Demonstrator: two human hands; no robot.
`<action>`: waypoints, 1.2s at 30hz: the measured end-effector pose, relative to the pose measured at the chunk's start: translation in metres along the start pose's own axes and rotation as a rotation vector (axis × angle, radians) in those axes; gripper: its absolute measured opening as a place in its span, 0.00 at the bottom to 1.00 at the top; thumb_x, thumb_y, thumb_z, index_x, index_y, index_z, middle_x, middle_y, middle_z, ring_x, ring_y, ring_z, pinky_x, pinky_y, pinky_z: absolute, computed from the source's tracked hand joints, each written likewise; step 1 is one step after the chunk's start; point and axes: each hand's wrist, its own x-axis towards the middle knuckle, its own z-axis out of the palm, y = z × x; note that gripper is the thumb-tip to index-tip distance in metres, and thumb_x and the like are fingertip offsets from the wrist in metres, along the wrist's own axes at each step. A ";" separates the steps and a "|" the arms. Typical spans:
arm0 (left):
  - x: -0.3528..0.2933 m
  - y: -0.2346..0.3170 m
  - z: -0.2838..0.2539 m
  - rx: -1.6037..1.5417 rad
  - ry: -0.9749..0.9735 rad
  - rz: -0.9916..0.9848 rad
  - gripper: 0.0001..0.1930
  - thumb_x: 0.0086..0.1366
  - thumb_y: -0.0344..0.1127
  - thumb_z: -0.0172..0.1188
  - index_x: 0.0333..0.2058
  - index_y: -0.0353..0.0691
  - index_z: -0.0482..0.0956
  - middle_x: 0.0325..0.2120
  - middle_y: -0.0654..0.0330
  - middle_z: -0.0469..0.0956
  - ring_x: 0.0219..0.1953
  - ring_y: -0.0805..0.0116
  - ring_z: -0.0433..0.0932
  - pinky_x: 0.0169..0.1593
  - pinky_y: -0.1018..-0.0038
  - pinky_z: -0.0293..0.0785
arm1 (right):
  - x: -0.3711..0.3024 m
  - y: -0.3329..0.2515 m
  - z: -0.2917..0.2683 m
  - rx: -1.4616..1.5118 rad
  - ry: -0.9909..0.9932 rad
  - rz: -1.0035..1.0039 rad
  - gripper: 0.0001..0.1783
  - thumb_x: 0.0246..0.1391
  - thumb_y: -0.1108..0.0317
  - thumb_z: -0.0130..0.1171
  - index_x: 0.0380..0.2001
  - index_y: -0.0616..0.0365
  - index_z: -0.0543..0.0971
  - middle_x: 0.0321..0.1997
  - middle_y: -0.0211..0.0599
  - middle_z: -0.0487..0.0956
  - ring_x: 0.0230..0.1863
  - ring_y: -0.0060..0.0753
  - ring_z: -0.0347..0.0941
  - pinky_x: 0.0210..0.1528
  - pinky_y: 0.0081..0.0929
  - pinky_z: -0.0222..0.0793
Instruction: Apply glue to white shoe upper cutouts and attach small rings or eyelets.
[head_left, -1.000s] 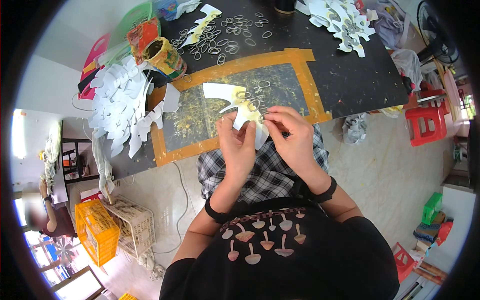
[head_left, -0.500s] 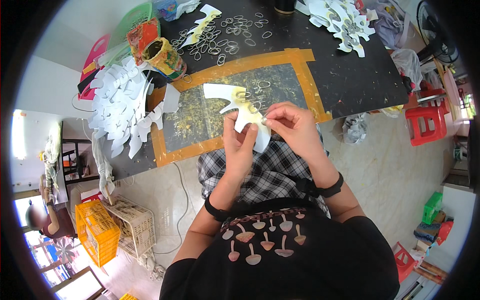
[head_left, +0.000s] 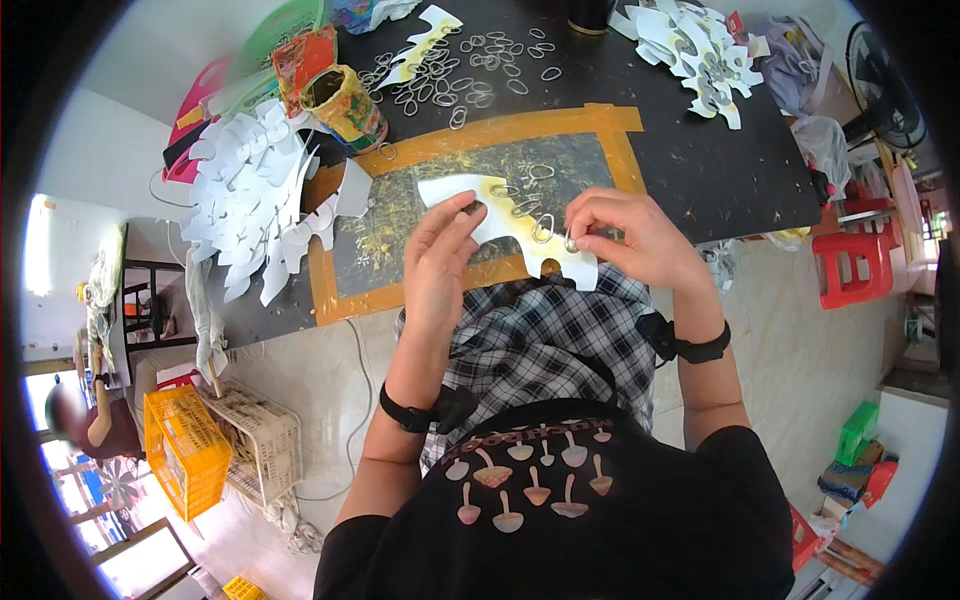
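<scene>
A white curved cut-out piece (head_left: 492,224), with scalloped edges and a yellowish coating along one side, lies over the near part of the work mat and overhangs the table edge. Several oval metal rings sit along the coated side, one of them a ring (head_left: 543,229) close to my right hand. My left hand (head_left: 437,255) rests at the piece's left side, fingers stretched out and touching it lightly. At the right end, the thumb and forefinger of my right hand (head_left: 632,235) pinch a small metal ring (head_left: 570,243), partly hidden by the fingertips.
A stack of white cut-outs (head_left: 250,185) lies left, beside a stained glue can (head_left: 345,108). Loose metal rings (head_left: 440,80) are scattered at the back near another coated piece (head_left: 425,45). Ringed pieces (head_left: 690,55) pile up back right. Orange tape (head_left: 625,160) borders the mat.
My left hand has loosened its grip on the piece and moved left, fingers now extended. The piece has shifted right and turned. My right hand has moved right, still pinching.
</scene>
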 end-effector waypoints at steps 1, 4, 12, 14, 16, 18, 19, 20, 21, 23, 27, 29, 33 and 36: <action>-0.001 0.001 -0.001 -0.001 0.004 0.001 0.18 0.68 0.28 0.50 0.55 0.32 0.70 0.53 0.50 0.71 0.57 0.59 0.73 0.54 0.70 0.71 | 0.002 0.000 -0.001 -0.011 0.008 0.011 0.04 0.50 0.78 0.58 0.29 0.64 0.73 0.35 0.38 0.76 0.35 0.36 0.74 0.38 0.29 0.70; -0.012 0.000 -0.004 0.091 0.097 0.093 0.17 0.67 0.27 0.51 0.54 0.27 0.72 0.56 0.51 0.70 0.58 0.60 0.72 0.52 0.73 0.70 | 0.008 0.007 0.004 -0.082 0.034 0.038 0.03 0.50 0.78 0.57 0.29 0.64 0.73 0.33 0.39 0.75 0.33 0.40 0.73 0.37 0.31 0.70; -0.052 -0.020 0.000 0.588 0.489 0.767 0.18 0.64 0.28 0.59 0.52 0.31 0.71 0.61 0.53 0.59 0.55 0.63 0.70 0.55 0.69 0.66 | 0.014 0.025 0.028 -0.355 0.184 0.000 0.03 0.50 0.78 0.57 0.29 0.63 0.73 0.36 0.40 0.73 0.33 0.42 0.72 0.35 0.32 0.68; -0.051 -0.016 0.007 0.802 0.573 0.983 0.20 0.59 0.24 0.61 0.51 0.34 0.70 0.53 0.51 0.71 0.52 0.56 0.71 0.55 0.65 0.67 | 0.013 0.026 0.028 -0.389 0.193 0.020 0.02 0.50 0.78 0.56 0.29 0.63 0.74 0.35 0.41 0.72 0.33 0.44 0.72 0.35 0.33 0.67; -0.031 0.003 0.019 1.158 0.032 0.982 0.24 0.55 0.24 0.64 0.51 0.35 0.68 0.50 0.52 0.74 0.54 0.52 0.71 0.58 0.61 0.63 | 0.015 0.027 0.030 -0.370 0.175 0.020 0.02 0.51 0.78 0.56 0.29 0.63 0.74 0.34 0.41 0.72 0.33 0.44 0.72 0.35 0.34 0.67; 0.000 -0.003 0.025 1.173 -0.172 0.869 0.25 0.52 0.27 0.66 0.50 0.38 0.69 0.49 0.56 0.76 0.54 0.52 0.72 0.61 0.55 0.58 | 0.015 0.026 0.030 -0.354 0.162 0.021 0.02 0.51 0.78 0.56 0.29 0.63 0.74 0.33 0.40 0.72 0.33 0.45 0.72 0.35 0.34 0.67; 0.014 -0.007 0.028 1.169 -0.166 0.869 0.25 0.52 0.27 0.66 0.50 0.38 0.69 0.49 0.56 0.76 0.54 0.52 0.72 0.61 0.55 0.58 | 0.015 0.026 0.031 -0.354 0.162 0.016 0.02 0.51 0.77 0.56 0.29 0.63 0.74 0.33 0.40 0.72 0.35 0.46 0.72 0.37 0.36 0.68; 0.026 -0.011 0.030 1.157 -0.252 0.833 0.24 0.52 0.28 0.67 0.48 0.40 0.70 0.48 0.59 0.77 0.54 0.55 0.73 0.63 0.52 0.56 | 0.016 0.025 0.031 -0.353 0.161 0.010 0.02 0.51 0.76 0.56 0.28 0.62 0.75 0.33 0.41 0.72 0.37 0.48 0.72 0.38 0.39 0.68; 0.034 -0.013 0.032 1.143 -0.342 0.796 0.23 0.52 0.29 0.68 0.47 0.41 0.71 0.47 0.63 0.78 0.54 0.58 0.74 0.64 0.50 0.53 | 0.014 0.026 0.031 -0.356 0.158 0.011 0.02 0.51 0.76 0.56 0.28 0.62 0.75 0.33 0.41 0.72 0.37 0.48 0.72 0.38 0.39 0.68; 0.040 -0.014 0.034 1.119 -0.354 0.741 0.23 0.52 0.29 0.68 0.47 0.42 0.72 0.44 0.64 0.79 0.54 0.59 0.74 0.66 0.48 0.50 | 0.012 0.028 0.032 -0.352 0.167 0.020 0.02 0.51 0.76 0.57 0.29 0.62 0.74 0.33 0.41 0.72 0.36 0.48 0.72 0.38 0.39 0.69; 0.041 -0.020 0.033 1.142 -0.323 0.707 0.20 0.51 0.30 0.68 0.44 0.45 0.74 0.36 0.66 0.82 0.54 0.59 0.73 0.69 0.42 0.41 | 0.006 0.024 0.039 -0.372 0.217 -0.026 0.03 0.51 0.77 0.57 0.30 0.62 0.74 0.33 0.42 0.71 0.36 0.48 0.71 0.37 0.39 0.69; 0.041 -0.018 0.029 1.184 -0.346 0.709 0.17 0.51 0.30 0.68 0.41 0.46 0.76 0.37 0.66 0.82 0.55 0.59 0.73 0.69 0.41 0.41 | 0.003 0.019 0.044 -0.388 0.275 -0.057 0.02 0.52 0.77 0.56 0.31 0.62 0.74 0.33 0.42 0.71 0.36 0.48 0.72 0.37 0.38 0.69; 0.038 -0.021 0.025 1.251 -0.360 0.798 0.06 0.51 0.30 0.68 0.29 0.45 0.82 0.38 0.67 0.81 0.54 0.59 0.72 0.68 0.40 0.42 | -0.001 0.016 0.035 -0.233 0.224 -0.014 0.06 0.52 0.78 0.56 0.35 0.63 0.76 0.34 0.42 0.72 0.36 0.47 0.72 0.37 0.37 0.69; 0.031 -0.020 0.029 1.222 -0.269 0.885 0.03 0.50 0.30 0.68 0.25 0.44 0.82 0.37 0.68 0.81 0.53 0.59 0.73 0.67 0.41 0.45 | 0.004 0.006 0.022 -0.108 0.183 0.226 0.09 0.51 0.79 0.56 0.37 0.63 0.77 0.36 0.42 0.73 0.36 0.46 0.72 0.38 0.35 0.69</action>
